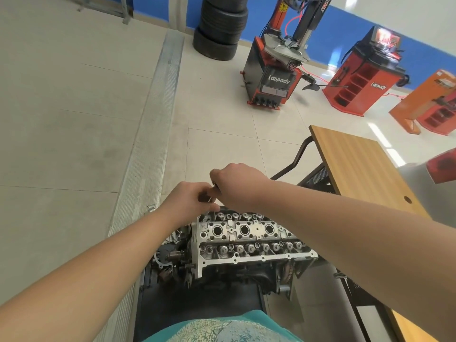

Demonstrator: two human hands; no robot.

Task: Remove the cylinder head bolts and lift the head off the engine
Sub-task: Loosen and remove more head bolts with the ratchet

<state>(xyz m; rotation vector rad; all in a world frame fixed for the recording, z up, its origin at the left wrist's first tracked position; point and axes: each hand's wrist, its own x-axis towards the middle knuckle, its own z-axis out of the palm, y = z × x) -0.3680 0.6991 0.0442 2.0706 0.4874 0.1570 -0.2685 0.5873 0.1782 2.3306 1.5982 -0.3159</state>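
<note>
the bare silver aluminium cylinder head (pixel 249 239) sits on top of the dark, grimy engine block (pixel 229 275), low in the middle of the view, with its three round plug wells in a row along the centre and lines of valve springs and bolt heads on both long sides. both hands are raised over the far left corner of the head, above it and not touching its metal. the right hand (pixel 237 185) is curled into a fist, knuckles up, around a thin metal tool (pixel 212 192) of which only a short stub and a sliver of shaft show beneath the fist. the left hand (pixel 190 199) sits just beside and below it, its fingers bent in and pinching at the same tool where the shaft drops toward the far row of bolts; where the tip meets the head is hidden behind the fingers. to the right stands a wooden-topped table on a black metal frame (pixel 357 166). across the pale tiled floor (pixel 74 119) are a stack of black tyres (pixel 220 25) and a red and black tyre-changing machine marked lanpody (pixel 274 75).
</note>
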